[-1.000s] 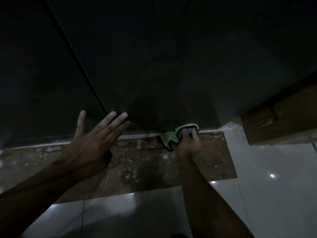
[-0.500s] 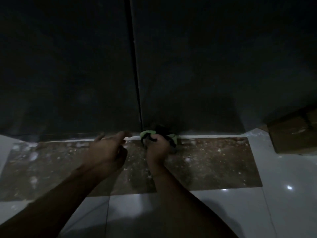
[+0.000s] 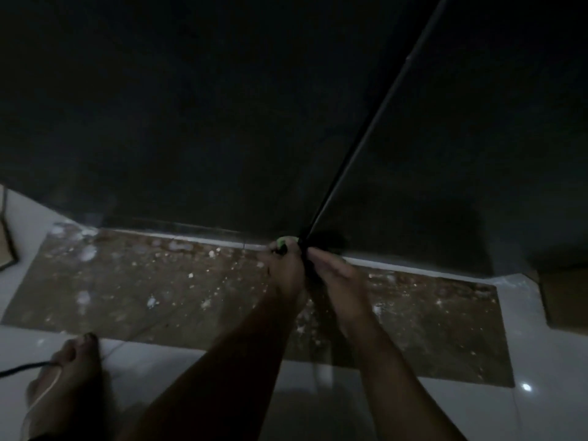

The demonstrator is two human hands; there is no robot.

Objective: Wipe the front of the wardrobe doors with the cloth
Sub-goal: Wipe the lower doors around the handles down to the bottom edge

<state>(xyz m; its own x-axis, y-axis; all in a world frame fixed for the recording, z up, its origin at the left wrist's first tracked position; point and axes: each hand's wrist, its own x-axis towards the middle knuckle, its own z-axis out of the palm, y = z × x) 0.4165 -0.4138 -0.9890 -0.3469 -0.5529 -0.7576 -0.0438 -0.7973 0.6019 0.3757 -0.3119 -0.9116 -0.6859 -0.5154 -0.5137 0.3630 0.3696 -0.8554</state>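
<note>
— Where are we?
— Our left hand (image 3: 284, 265) grips the cloth (image 3: 286, 241) at the doors' (image 3: 222, 122) bottom edge, by the seam (image 3: 366, 138); our right hand (image 3: 334, 275) lies straight-fingered beside it.
— Risk?
— We may drag floor (image 3: 159, 281) grit onto the doors.

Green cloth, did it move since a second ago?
Yes. The cloth slid left, from right of the door gap to just left of it.
</note>
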